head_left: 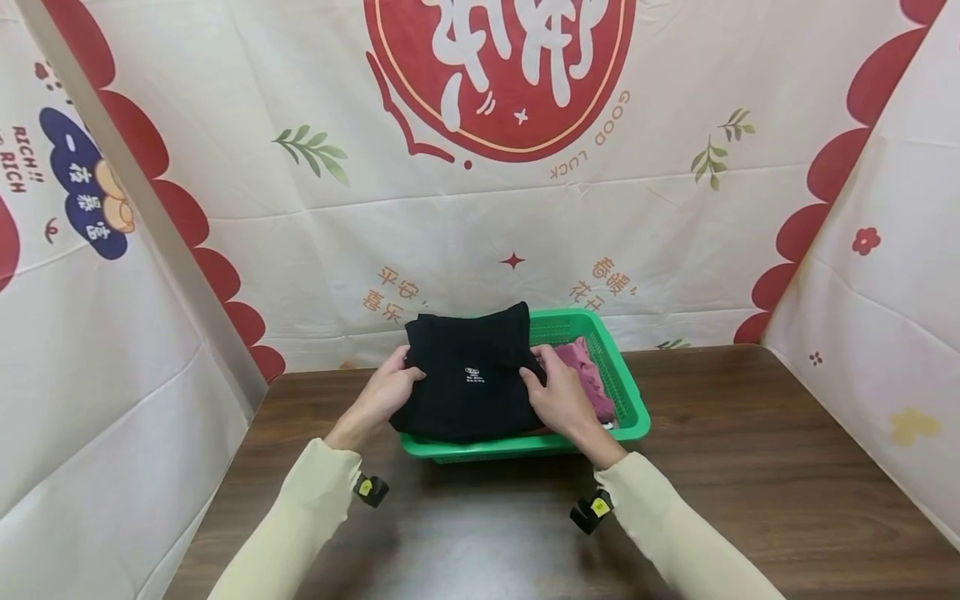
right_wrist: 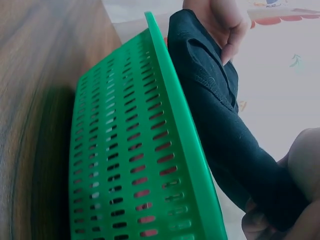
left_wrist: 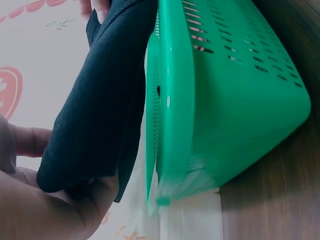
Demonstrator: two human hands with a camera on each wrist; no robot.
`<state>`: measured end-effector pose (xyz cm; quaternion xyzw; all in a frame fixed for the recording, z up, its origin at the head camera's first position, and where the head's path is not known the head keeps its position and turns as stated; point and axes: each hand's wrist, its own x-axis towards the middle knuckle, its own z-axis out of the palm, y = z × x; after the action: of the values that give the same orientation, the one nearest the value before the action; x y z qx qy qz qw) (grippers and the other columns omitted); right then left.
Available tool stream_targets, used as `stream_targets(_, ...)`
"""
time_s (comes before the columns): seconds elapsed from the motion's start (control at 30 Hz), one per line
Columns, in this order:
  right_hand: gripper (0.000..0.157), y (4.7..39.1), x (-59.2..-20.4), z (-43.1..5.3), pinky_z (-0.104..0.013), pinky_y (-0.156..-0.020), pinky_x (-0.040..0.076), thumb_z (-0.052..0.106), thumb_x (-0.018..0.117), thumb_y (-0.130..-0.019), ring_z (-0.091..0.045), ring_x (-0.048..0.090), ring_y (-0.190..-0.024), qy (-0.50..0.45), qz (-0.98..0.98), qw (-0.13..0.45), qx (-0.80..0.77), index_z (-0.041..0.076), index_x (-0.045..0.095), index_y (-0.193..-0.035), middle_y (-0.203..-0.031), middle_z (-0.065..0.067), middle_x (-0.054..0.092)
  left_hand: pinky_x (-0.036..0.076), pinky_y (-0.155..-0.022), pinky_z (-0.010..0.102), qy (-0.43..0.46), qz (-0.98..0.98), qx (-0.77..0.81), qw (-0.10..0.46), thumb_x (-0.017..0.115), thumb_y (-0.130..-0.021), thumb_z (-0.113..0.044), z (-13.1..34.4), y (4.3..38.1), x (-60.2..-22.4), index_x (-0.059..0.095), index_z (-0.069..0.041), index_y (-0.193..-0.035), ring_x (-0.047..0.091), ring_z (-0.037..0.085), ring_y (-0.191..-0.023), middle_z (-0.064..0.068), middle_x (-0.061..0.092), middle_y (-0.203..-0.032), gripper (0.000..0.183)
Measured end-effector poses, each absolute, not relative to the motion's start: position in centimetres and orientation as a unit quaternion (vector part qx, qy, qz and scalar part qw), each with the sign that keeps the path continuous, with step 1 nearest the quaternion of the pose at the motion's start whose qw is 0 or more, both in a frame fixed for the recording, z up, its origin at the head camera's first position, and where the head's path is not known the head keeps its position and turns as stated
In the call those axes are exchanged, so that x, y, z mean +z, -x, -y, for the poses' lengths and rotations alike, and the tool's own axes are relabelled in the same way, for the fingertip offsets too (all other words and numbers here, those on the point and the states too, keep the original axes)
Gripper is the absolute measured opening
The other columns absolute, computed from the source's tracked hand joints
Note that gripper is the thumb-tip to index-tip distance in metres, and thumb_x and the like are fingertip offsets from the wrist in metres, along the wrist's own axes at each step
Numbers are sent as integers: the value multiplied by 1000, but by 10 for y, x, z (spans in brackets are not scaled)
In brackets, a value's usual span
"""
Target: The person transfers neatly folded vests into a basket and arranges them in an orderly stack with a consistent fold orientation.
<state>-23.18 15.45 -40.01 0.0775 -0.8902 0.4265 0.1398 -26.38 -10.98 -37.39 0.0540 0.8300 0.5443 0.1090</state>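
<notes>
A folded black garment (head_left: pixel 468 392) with small white print on its front is held over the left part of a green plastic basket (head_left: pixel 633 408). My left hand (head_left: pixel 386 387) grips its left side, thumb on top and fingers underneath. On the opposite side my right hand (head_left: pixel 557 392) pinches the cloth, thumb in front. Both wrist views show the garment (left_wrist: pixel 95 105) as a thick folded layer above the basket's rim. Pink cloth (head_left: pixel 588 379) lies in the right part of the basket, and the black garment hides the rest of the contents.
The basket stands on a dark brown wooden table (head_left: pixel 750 467), near the back edge. Behind it hangs a white printed cloth (head_left: pixel 480 225), with further white cloth panels on the left and right sides. Each wrist carries a small black camera (head_left: pixel 592 510).
</notes>
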Motion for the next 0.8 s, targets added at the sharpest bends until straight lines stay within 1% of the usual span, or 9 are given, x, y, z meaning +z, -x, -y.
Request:
stream_targets(0.1,32,233,-401,-158,-56,-99,45,18,58,-100,-40,60,-116,-75,890,145,425,2,53,-127,-127,-25,62,18,-120,51,-57,-828,547,111,45,-99,-13,105,265,-375,23,-9,-156,23,31,-148,14,29,-160,62)
stream_targets(0.3,33,237,-403,-164,-57,-101,44,19,58,-100,-40,57,-120,-69,893,146,420,2,52,-128,-129,-25,60,13,-120,52,-55,-836,535,112,46,-100,-14,98,268,-376,16,-8,-158,14,31,-151,14,17,-164,65)
stream_targets(0.37,34,238,-404,-166,-56,-100,44,19,58,-100,-40,58,-119,-65,894,145,419,2,52,-128,-129,-25,60,13,-120,52,-58,-837,532,113,45,-101,-14,96,268,-377,16,-8,-158,14,31,-151,14,17,-164,65)
stream_targets(0.57,34,241,-407,-172,-56,-100,45,18,59,-99,-40,58,-119,-60,894,151,417,2,53,-128,-129,-25,60,15,-120,53,-63,-836,535,108,46,-101,-13,89,271,-378,18,-7,-158,18,32,-150,16,21,-163,63)
stream_targets(0.7,33,243,-409,-174,-56,-101,44,17,60,-99,-40,55,-123,-60,895,150,415,1,53,-128,-130,-25,59,20,-119,53,-63,-831,542,107,47,-102,-12,86,273,-381,20,-10,-158,24,33,-148,18,28,-160,62)
stream_targets(0.8,32,244,-409,-177,-55,-100,44,16,61,-98,-39,56,-122,-60,897,160,409,1,55,-126,-128,-25,61,21,-118,53,-61,-828,546,110,48,-102,-13,85,273,-382,21,-11,-158,25,33,-148,19,29,-159,62)
